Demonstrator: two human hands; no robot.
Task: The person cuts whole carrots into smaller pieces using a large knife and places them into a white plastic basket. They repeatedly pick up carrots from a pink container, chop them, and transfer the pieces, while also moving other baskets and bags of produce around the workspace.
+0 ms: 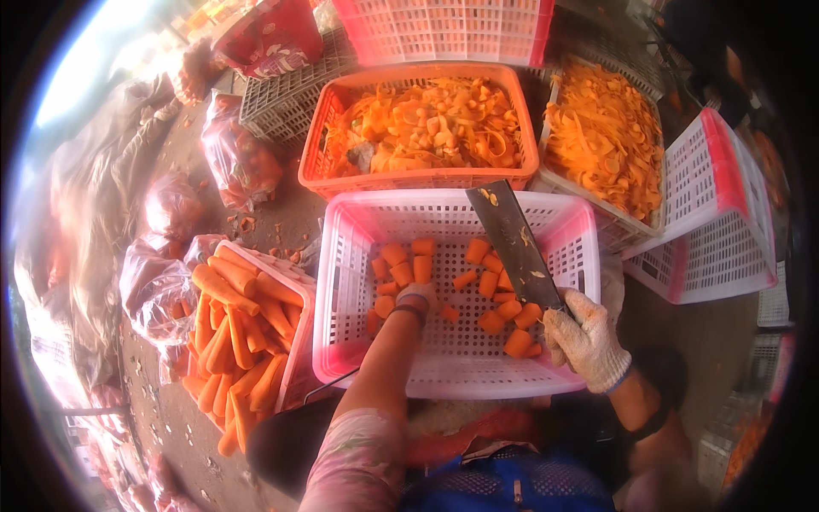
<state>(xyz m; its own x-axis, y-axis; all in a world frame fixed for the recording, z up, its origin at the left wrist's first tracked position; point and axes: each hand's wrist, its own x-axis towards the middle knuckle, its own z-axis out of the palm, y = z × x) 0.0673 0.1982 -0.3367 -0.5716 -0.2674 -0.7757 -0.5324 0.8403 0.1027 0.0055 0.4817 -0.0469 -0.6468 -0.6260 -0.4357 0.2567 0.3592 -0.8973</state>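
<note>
My right hand [588,339], in a knitted work glove, grips the handle of a broad-bladed cleaver [512,240]. Bits of carrot cling to its dark blade, which slants across the right part of a white-and-pink perforated plastic basket [457,387]. Down inside this basket is my left hand [419,296], also gloved; its fingers are mostly hidden, and I cannot tell whether it holds anything. A cut carrot piece [422,269] lies just beyond it. Several more carrot chunks [491,322] are scattered over the basket floor, on both sides of my left hand.
Peeled whole carrots [240,345] overfill a pink crate [306,333] at left. Beyond the basket stands an orange crate [419,179] of peelings and carrot ends. Another crate of peelings [604,141] is at far right, beside a tipped white-and-pink basket [704,256]. Plastic bags [240,153] line the left.
</note>
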